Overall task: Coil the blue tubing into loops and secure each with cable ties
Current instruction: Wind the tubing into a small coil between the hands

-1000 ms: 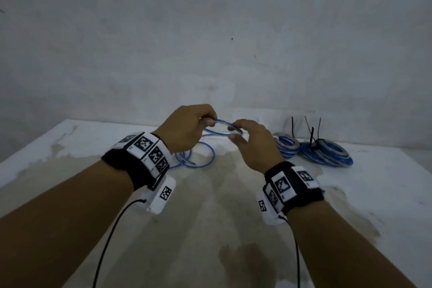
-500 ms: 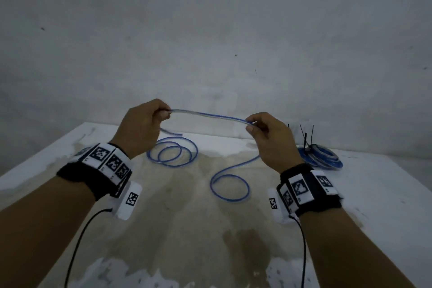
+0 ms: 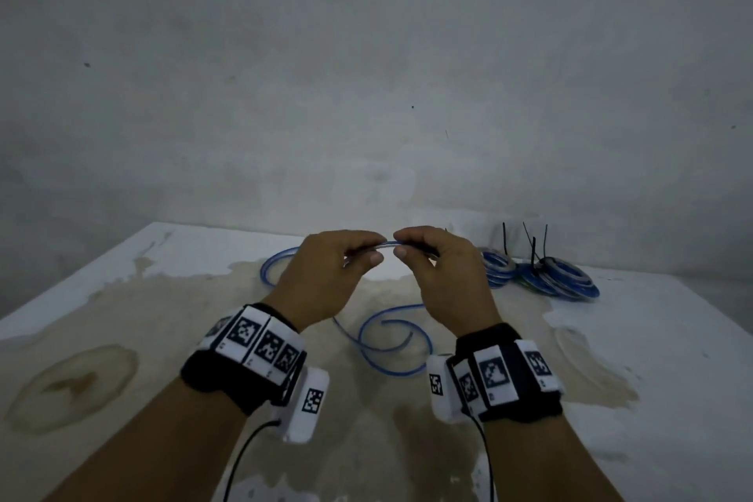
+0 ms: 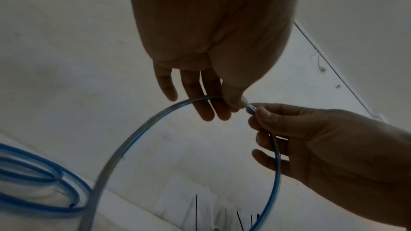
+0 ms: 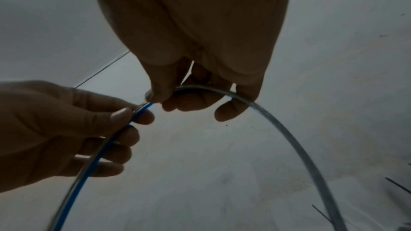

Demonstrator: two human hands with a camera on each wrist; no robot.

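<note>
Both hands are raised above the stained white tabletop (image 3: 122, 298). The left hand (image 3: 326, 277) and the right hand (image 3: 444, 277) each pinch the translucent blue plastic tubing (image 3: 389, 245), thumbs almost touching. The slack curls on the table at 6 o'clock of the hands. Finished blue coils with black cable ties (image 3: 542, 275) lie at 3 o'clock. I reckon the springy tubing could slip a pinch and uncurl, or the trailing slack could snag.

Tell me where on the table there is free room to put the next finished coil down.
Bare patches: the table left of the loose blue tubing, and the right side in front of the tied coils. Crowded: the back right with those coils, and the middle under both hands.
</note>
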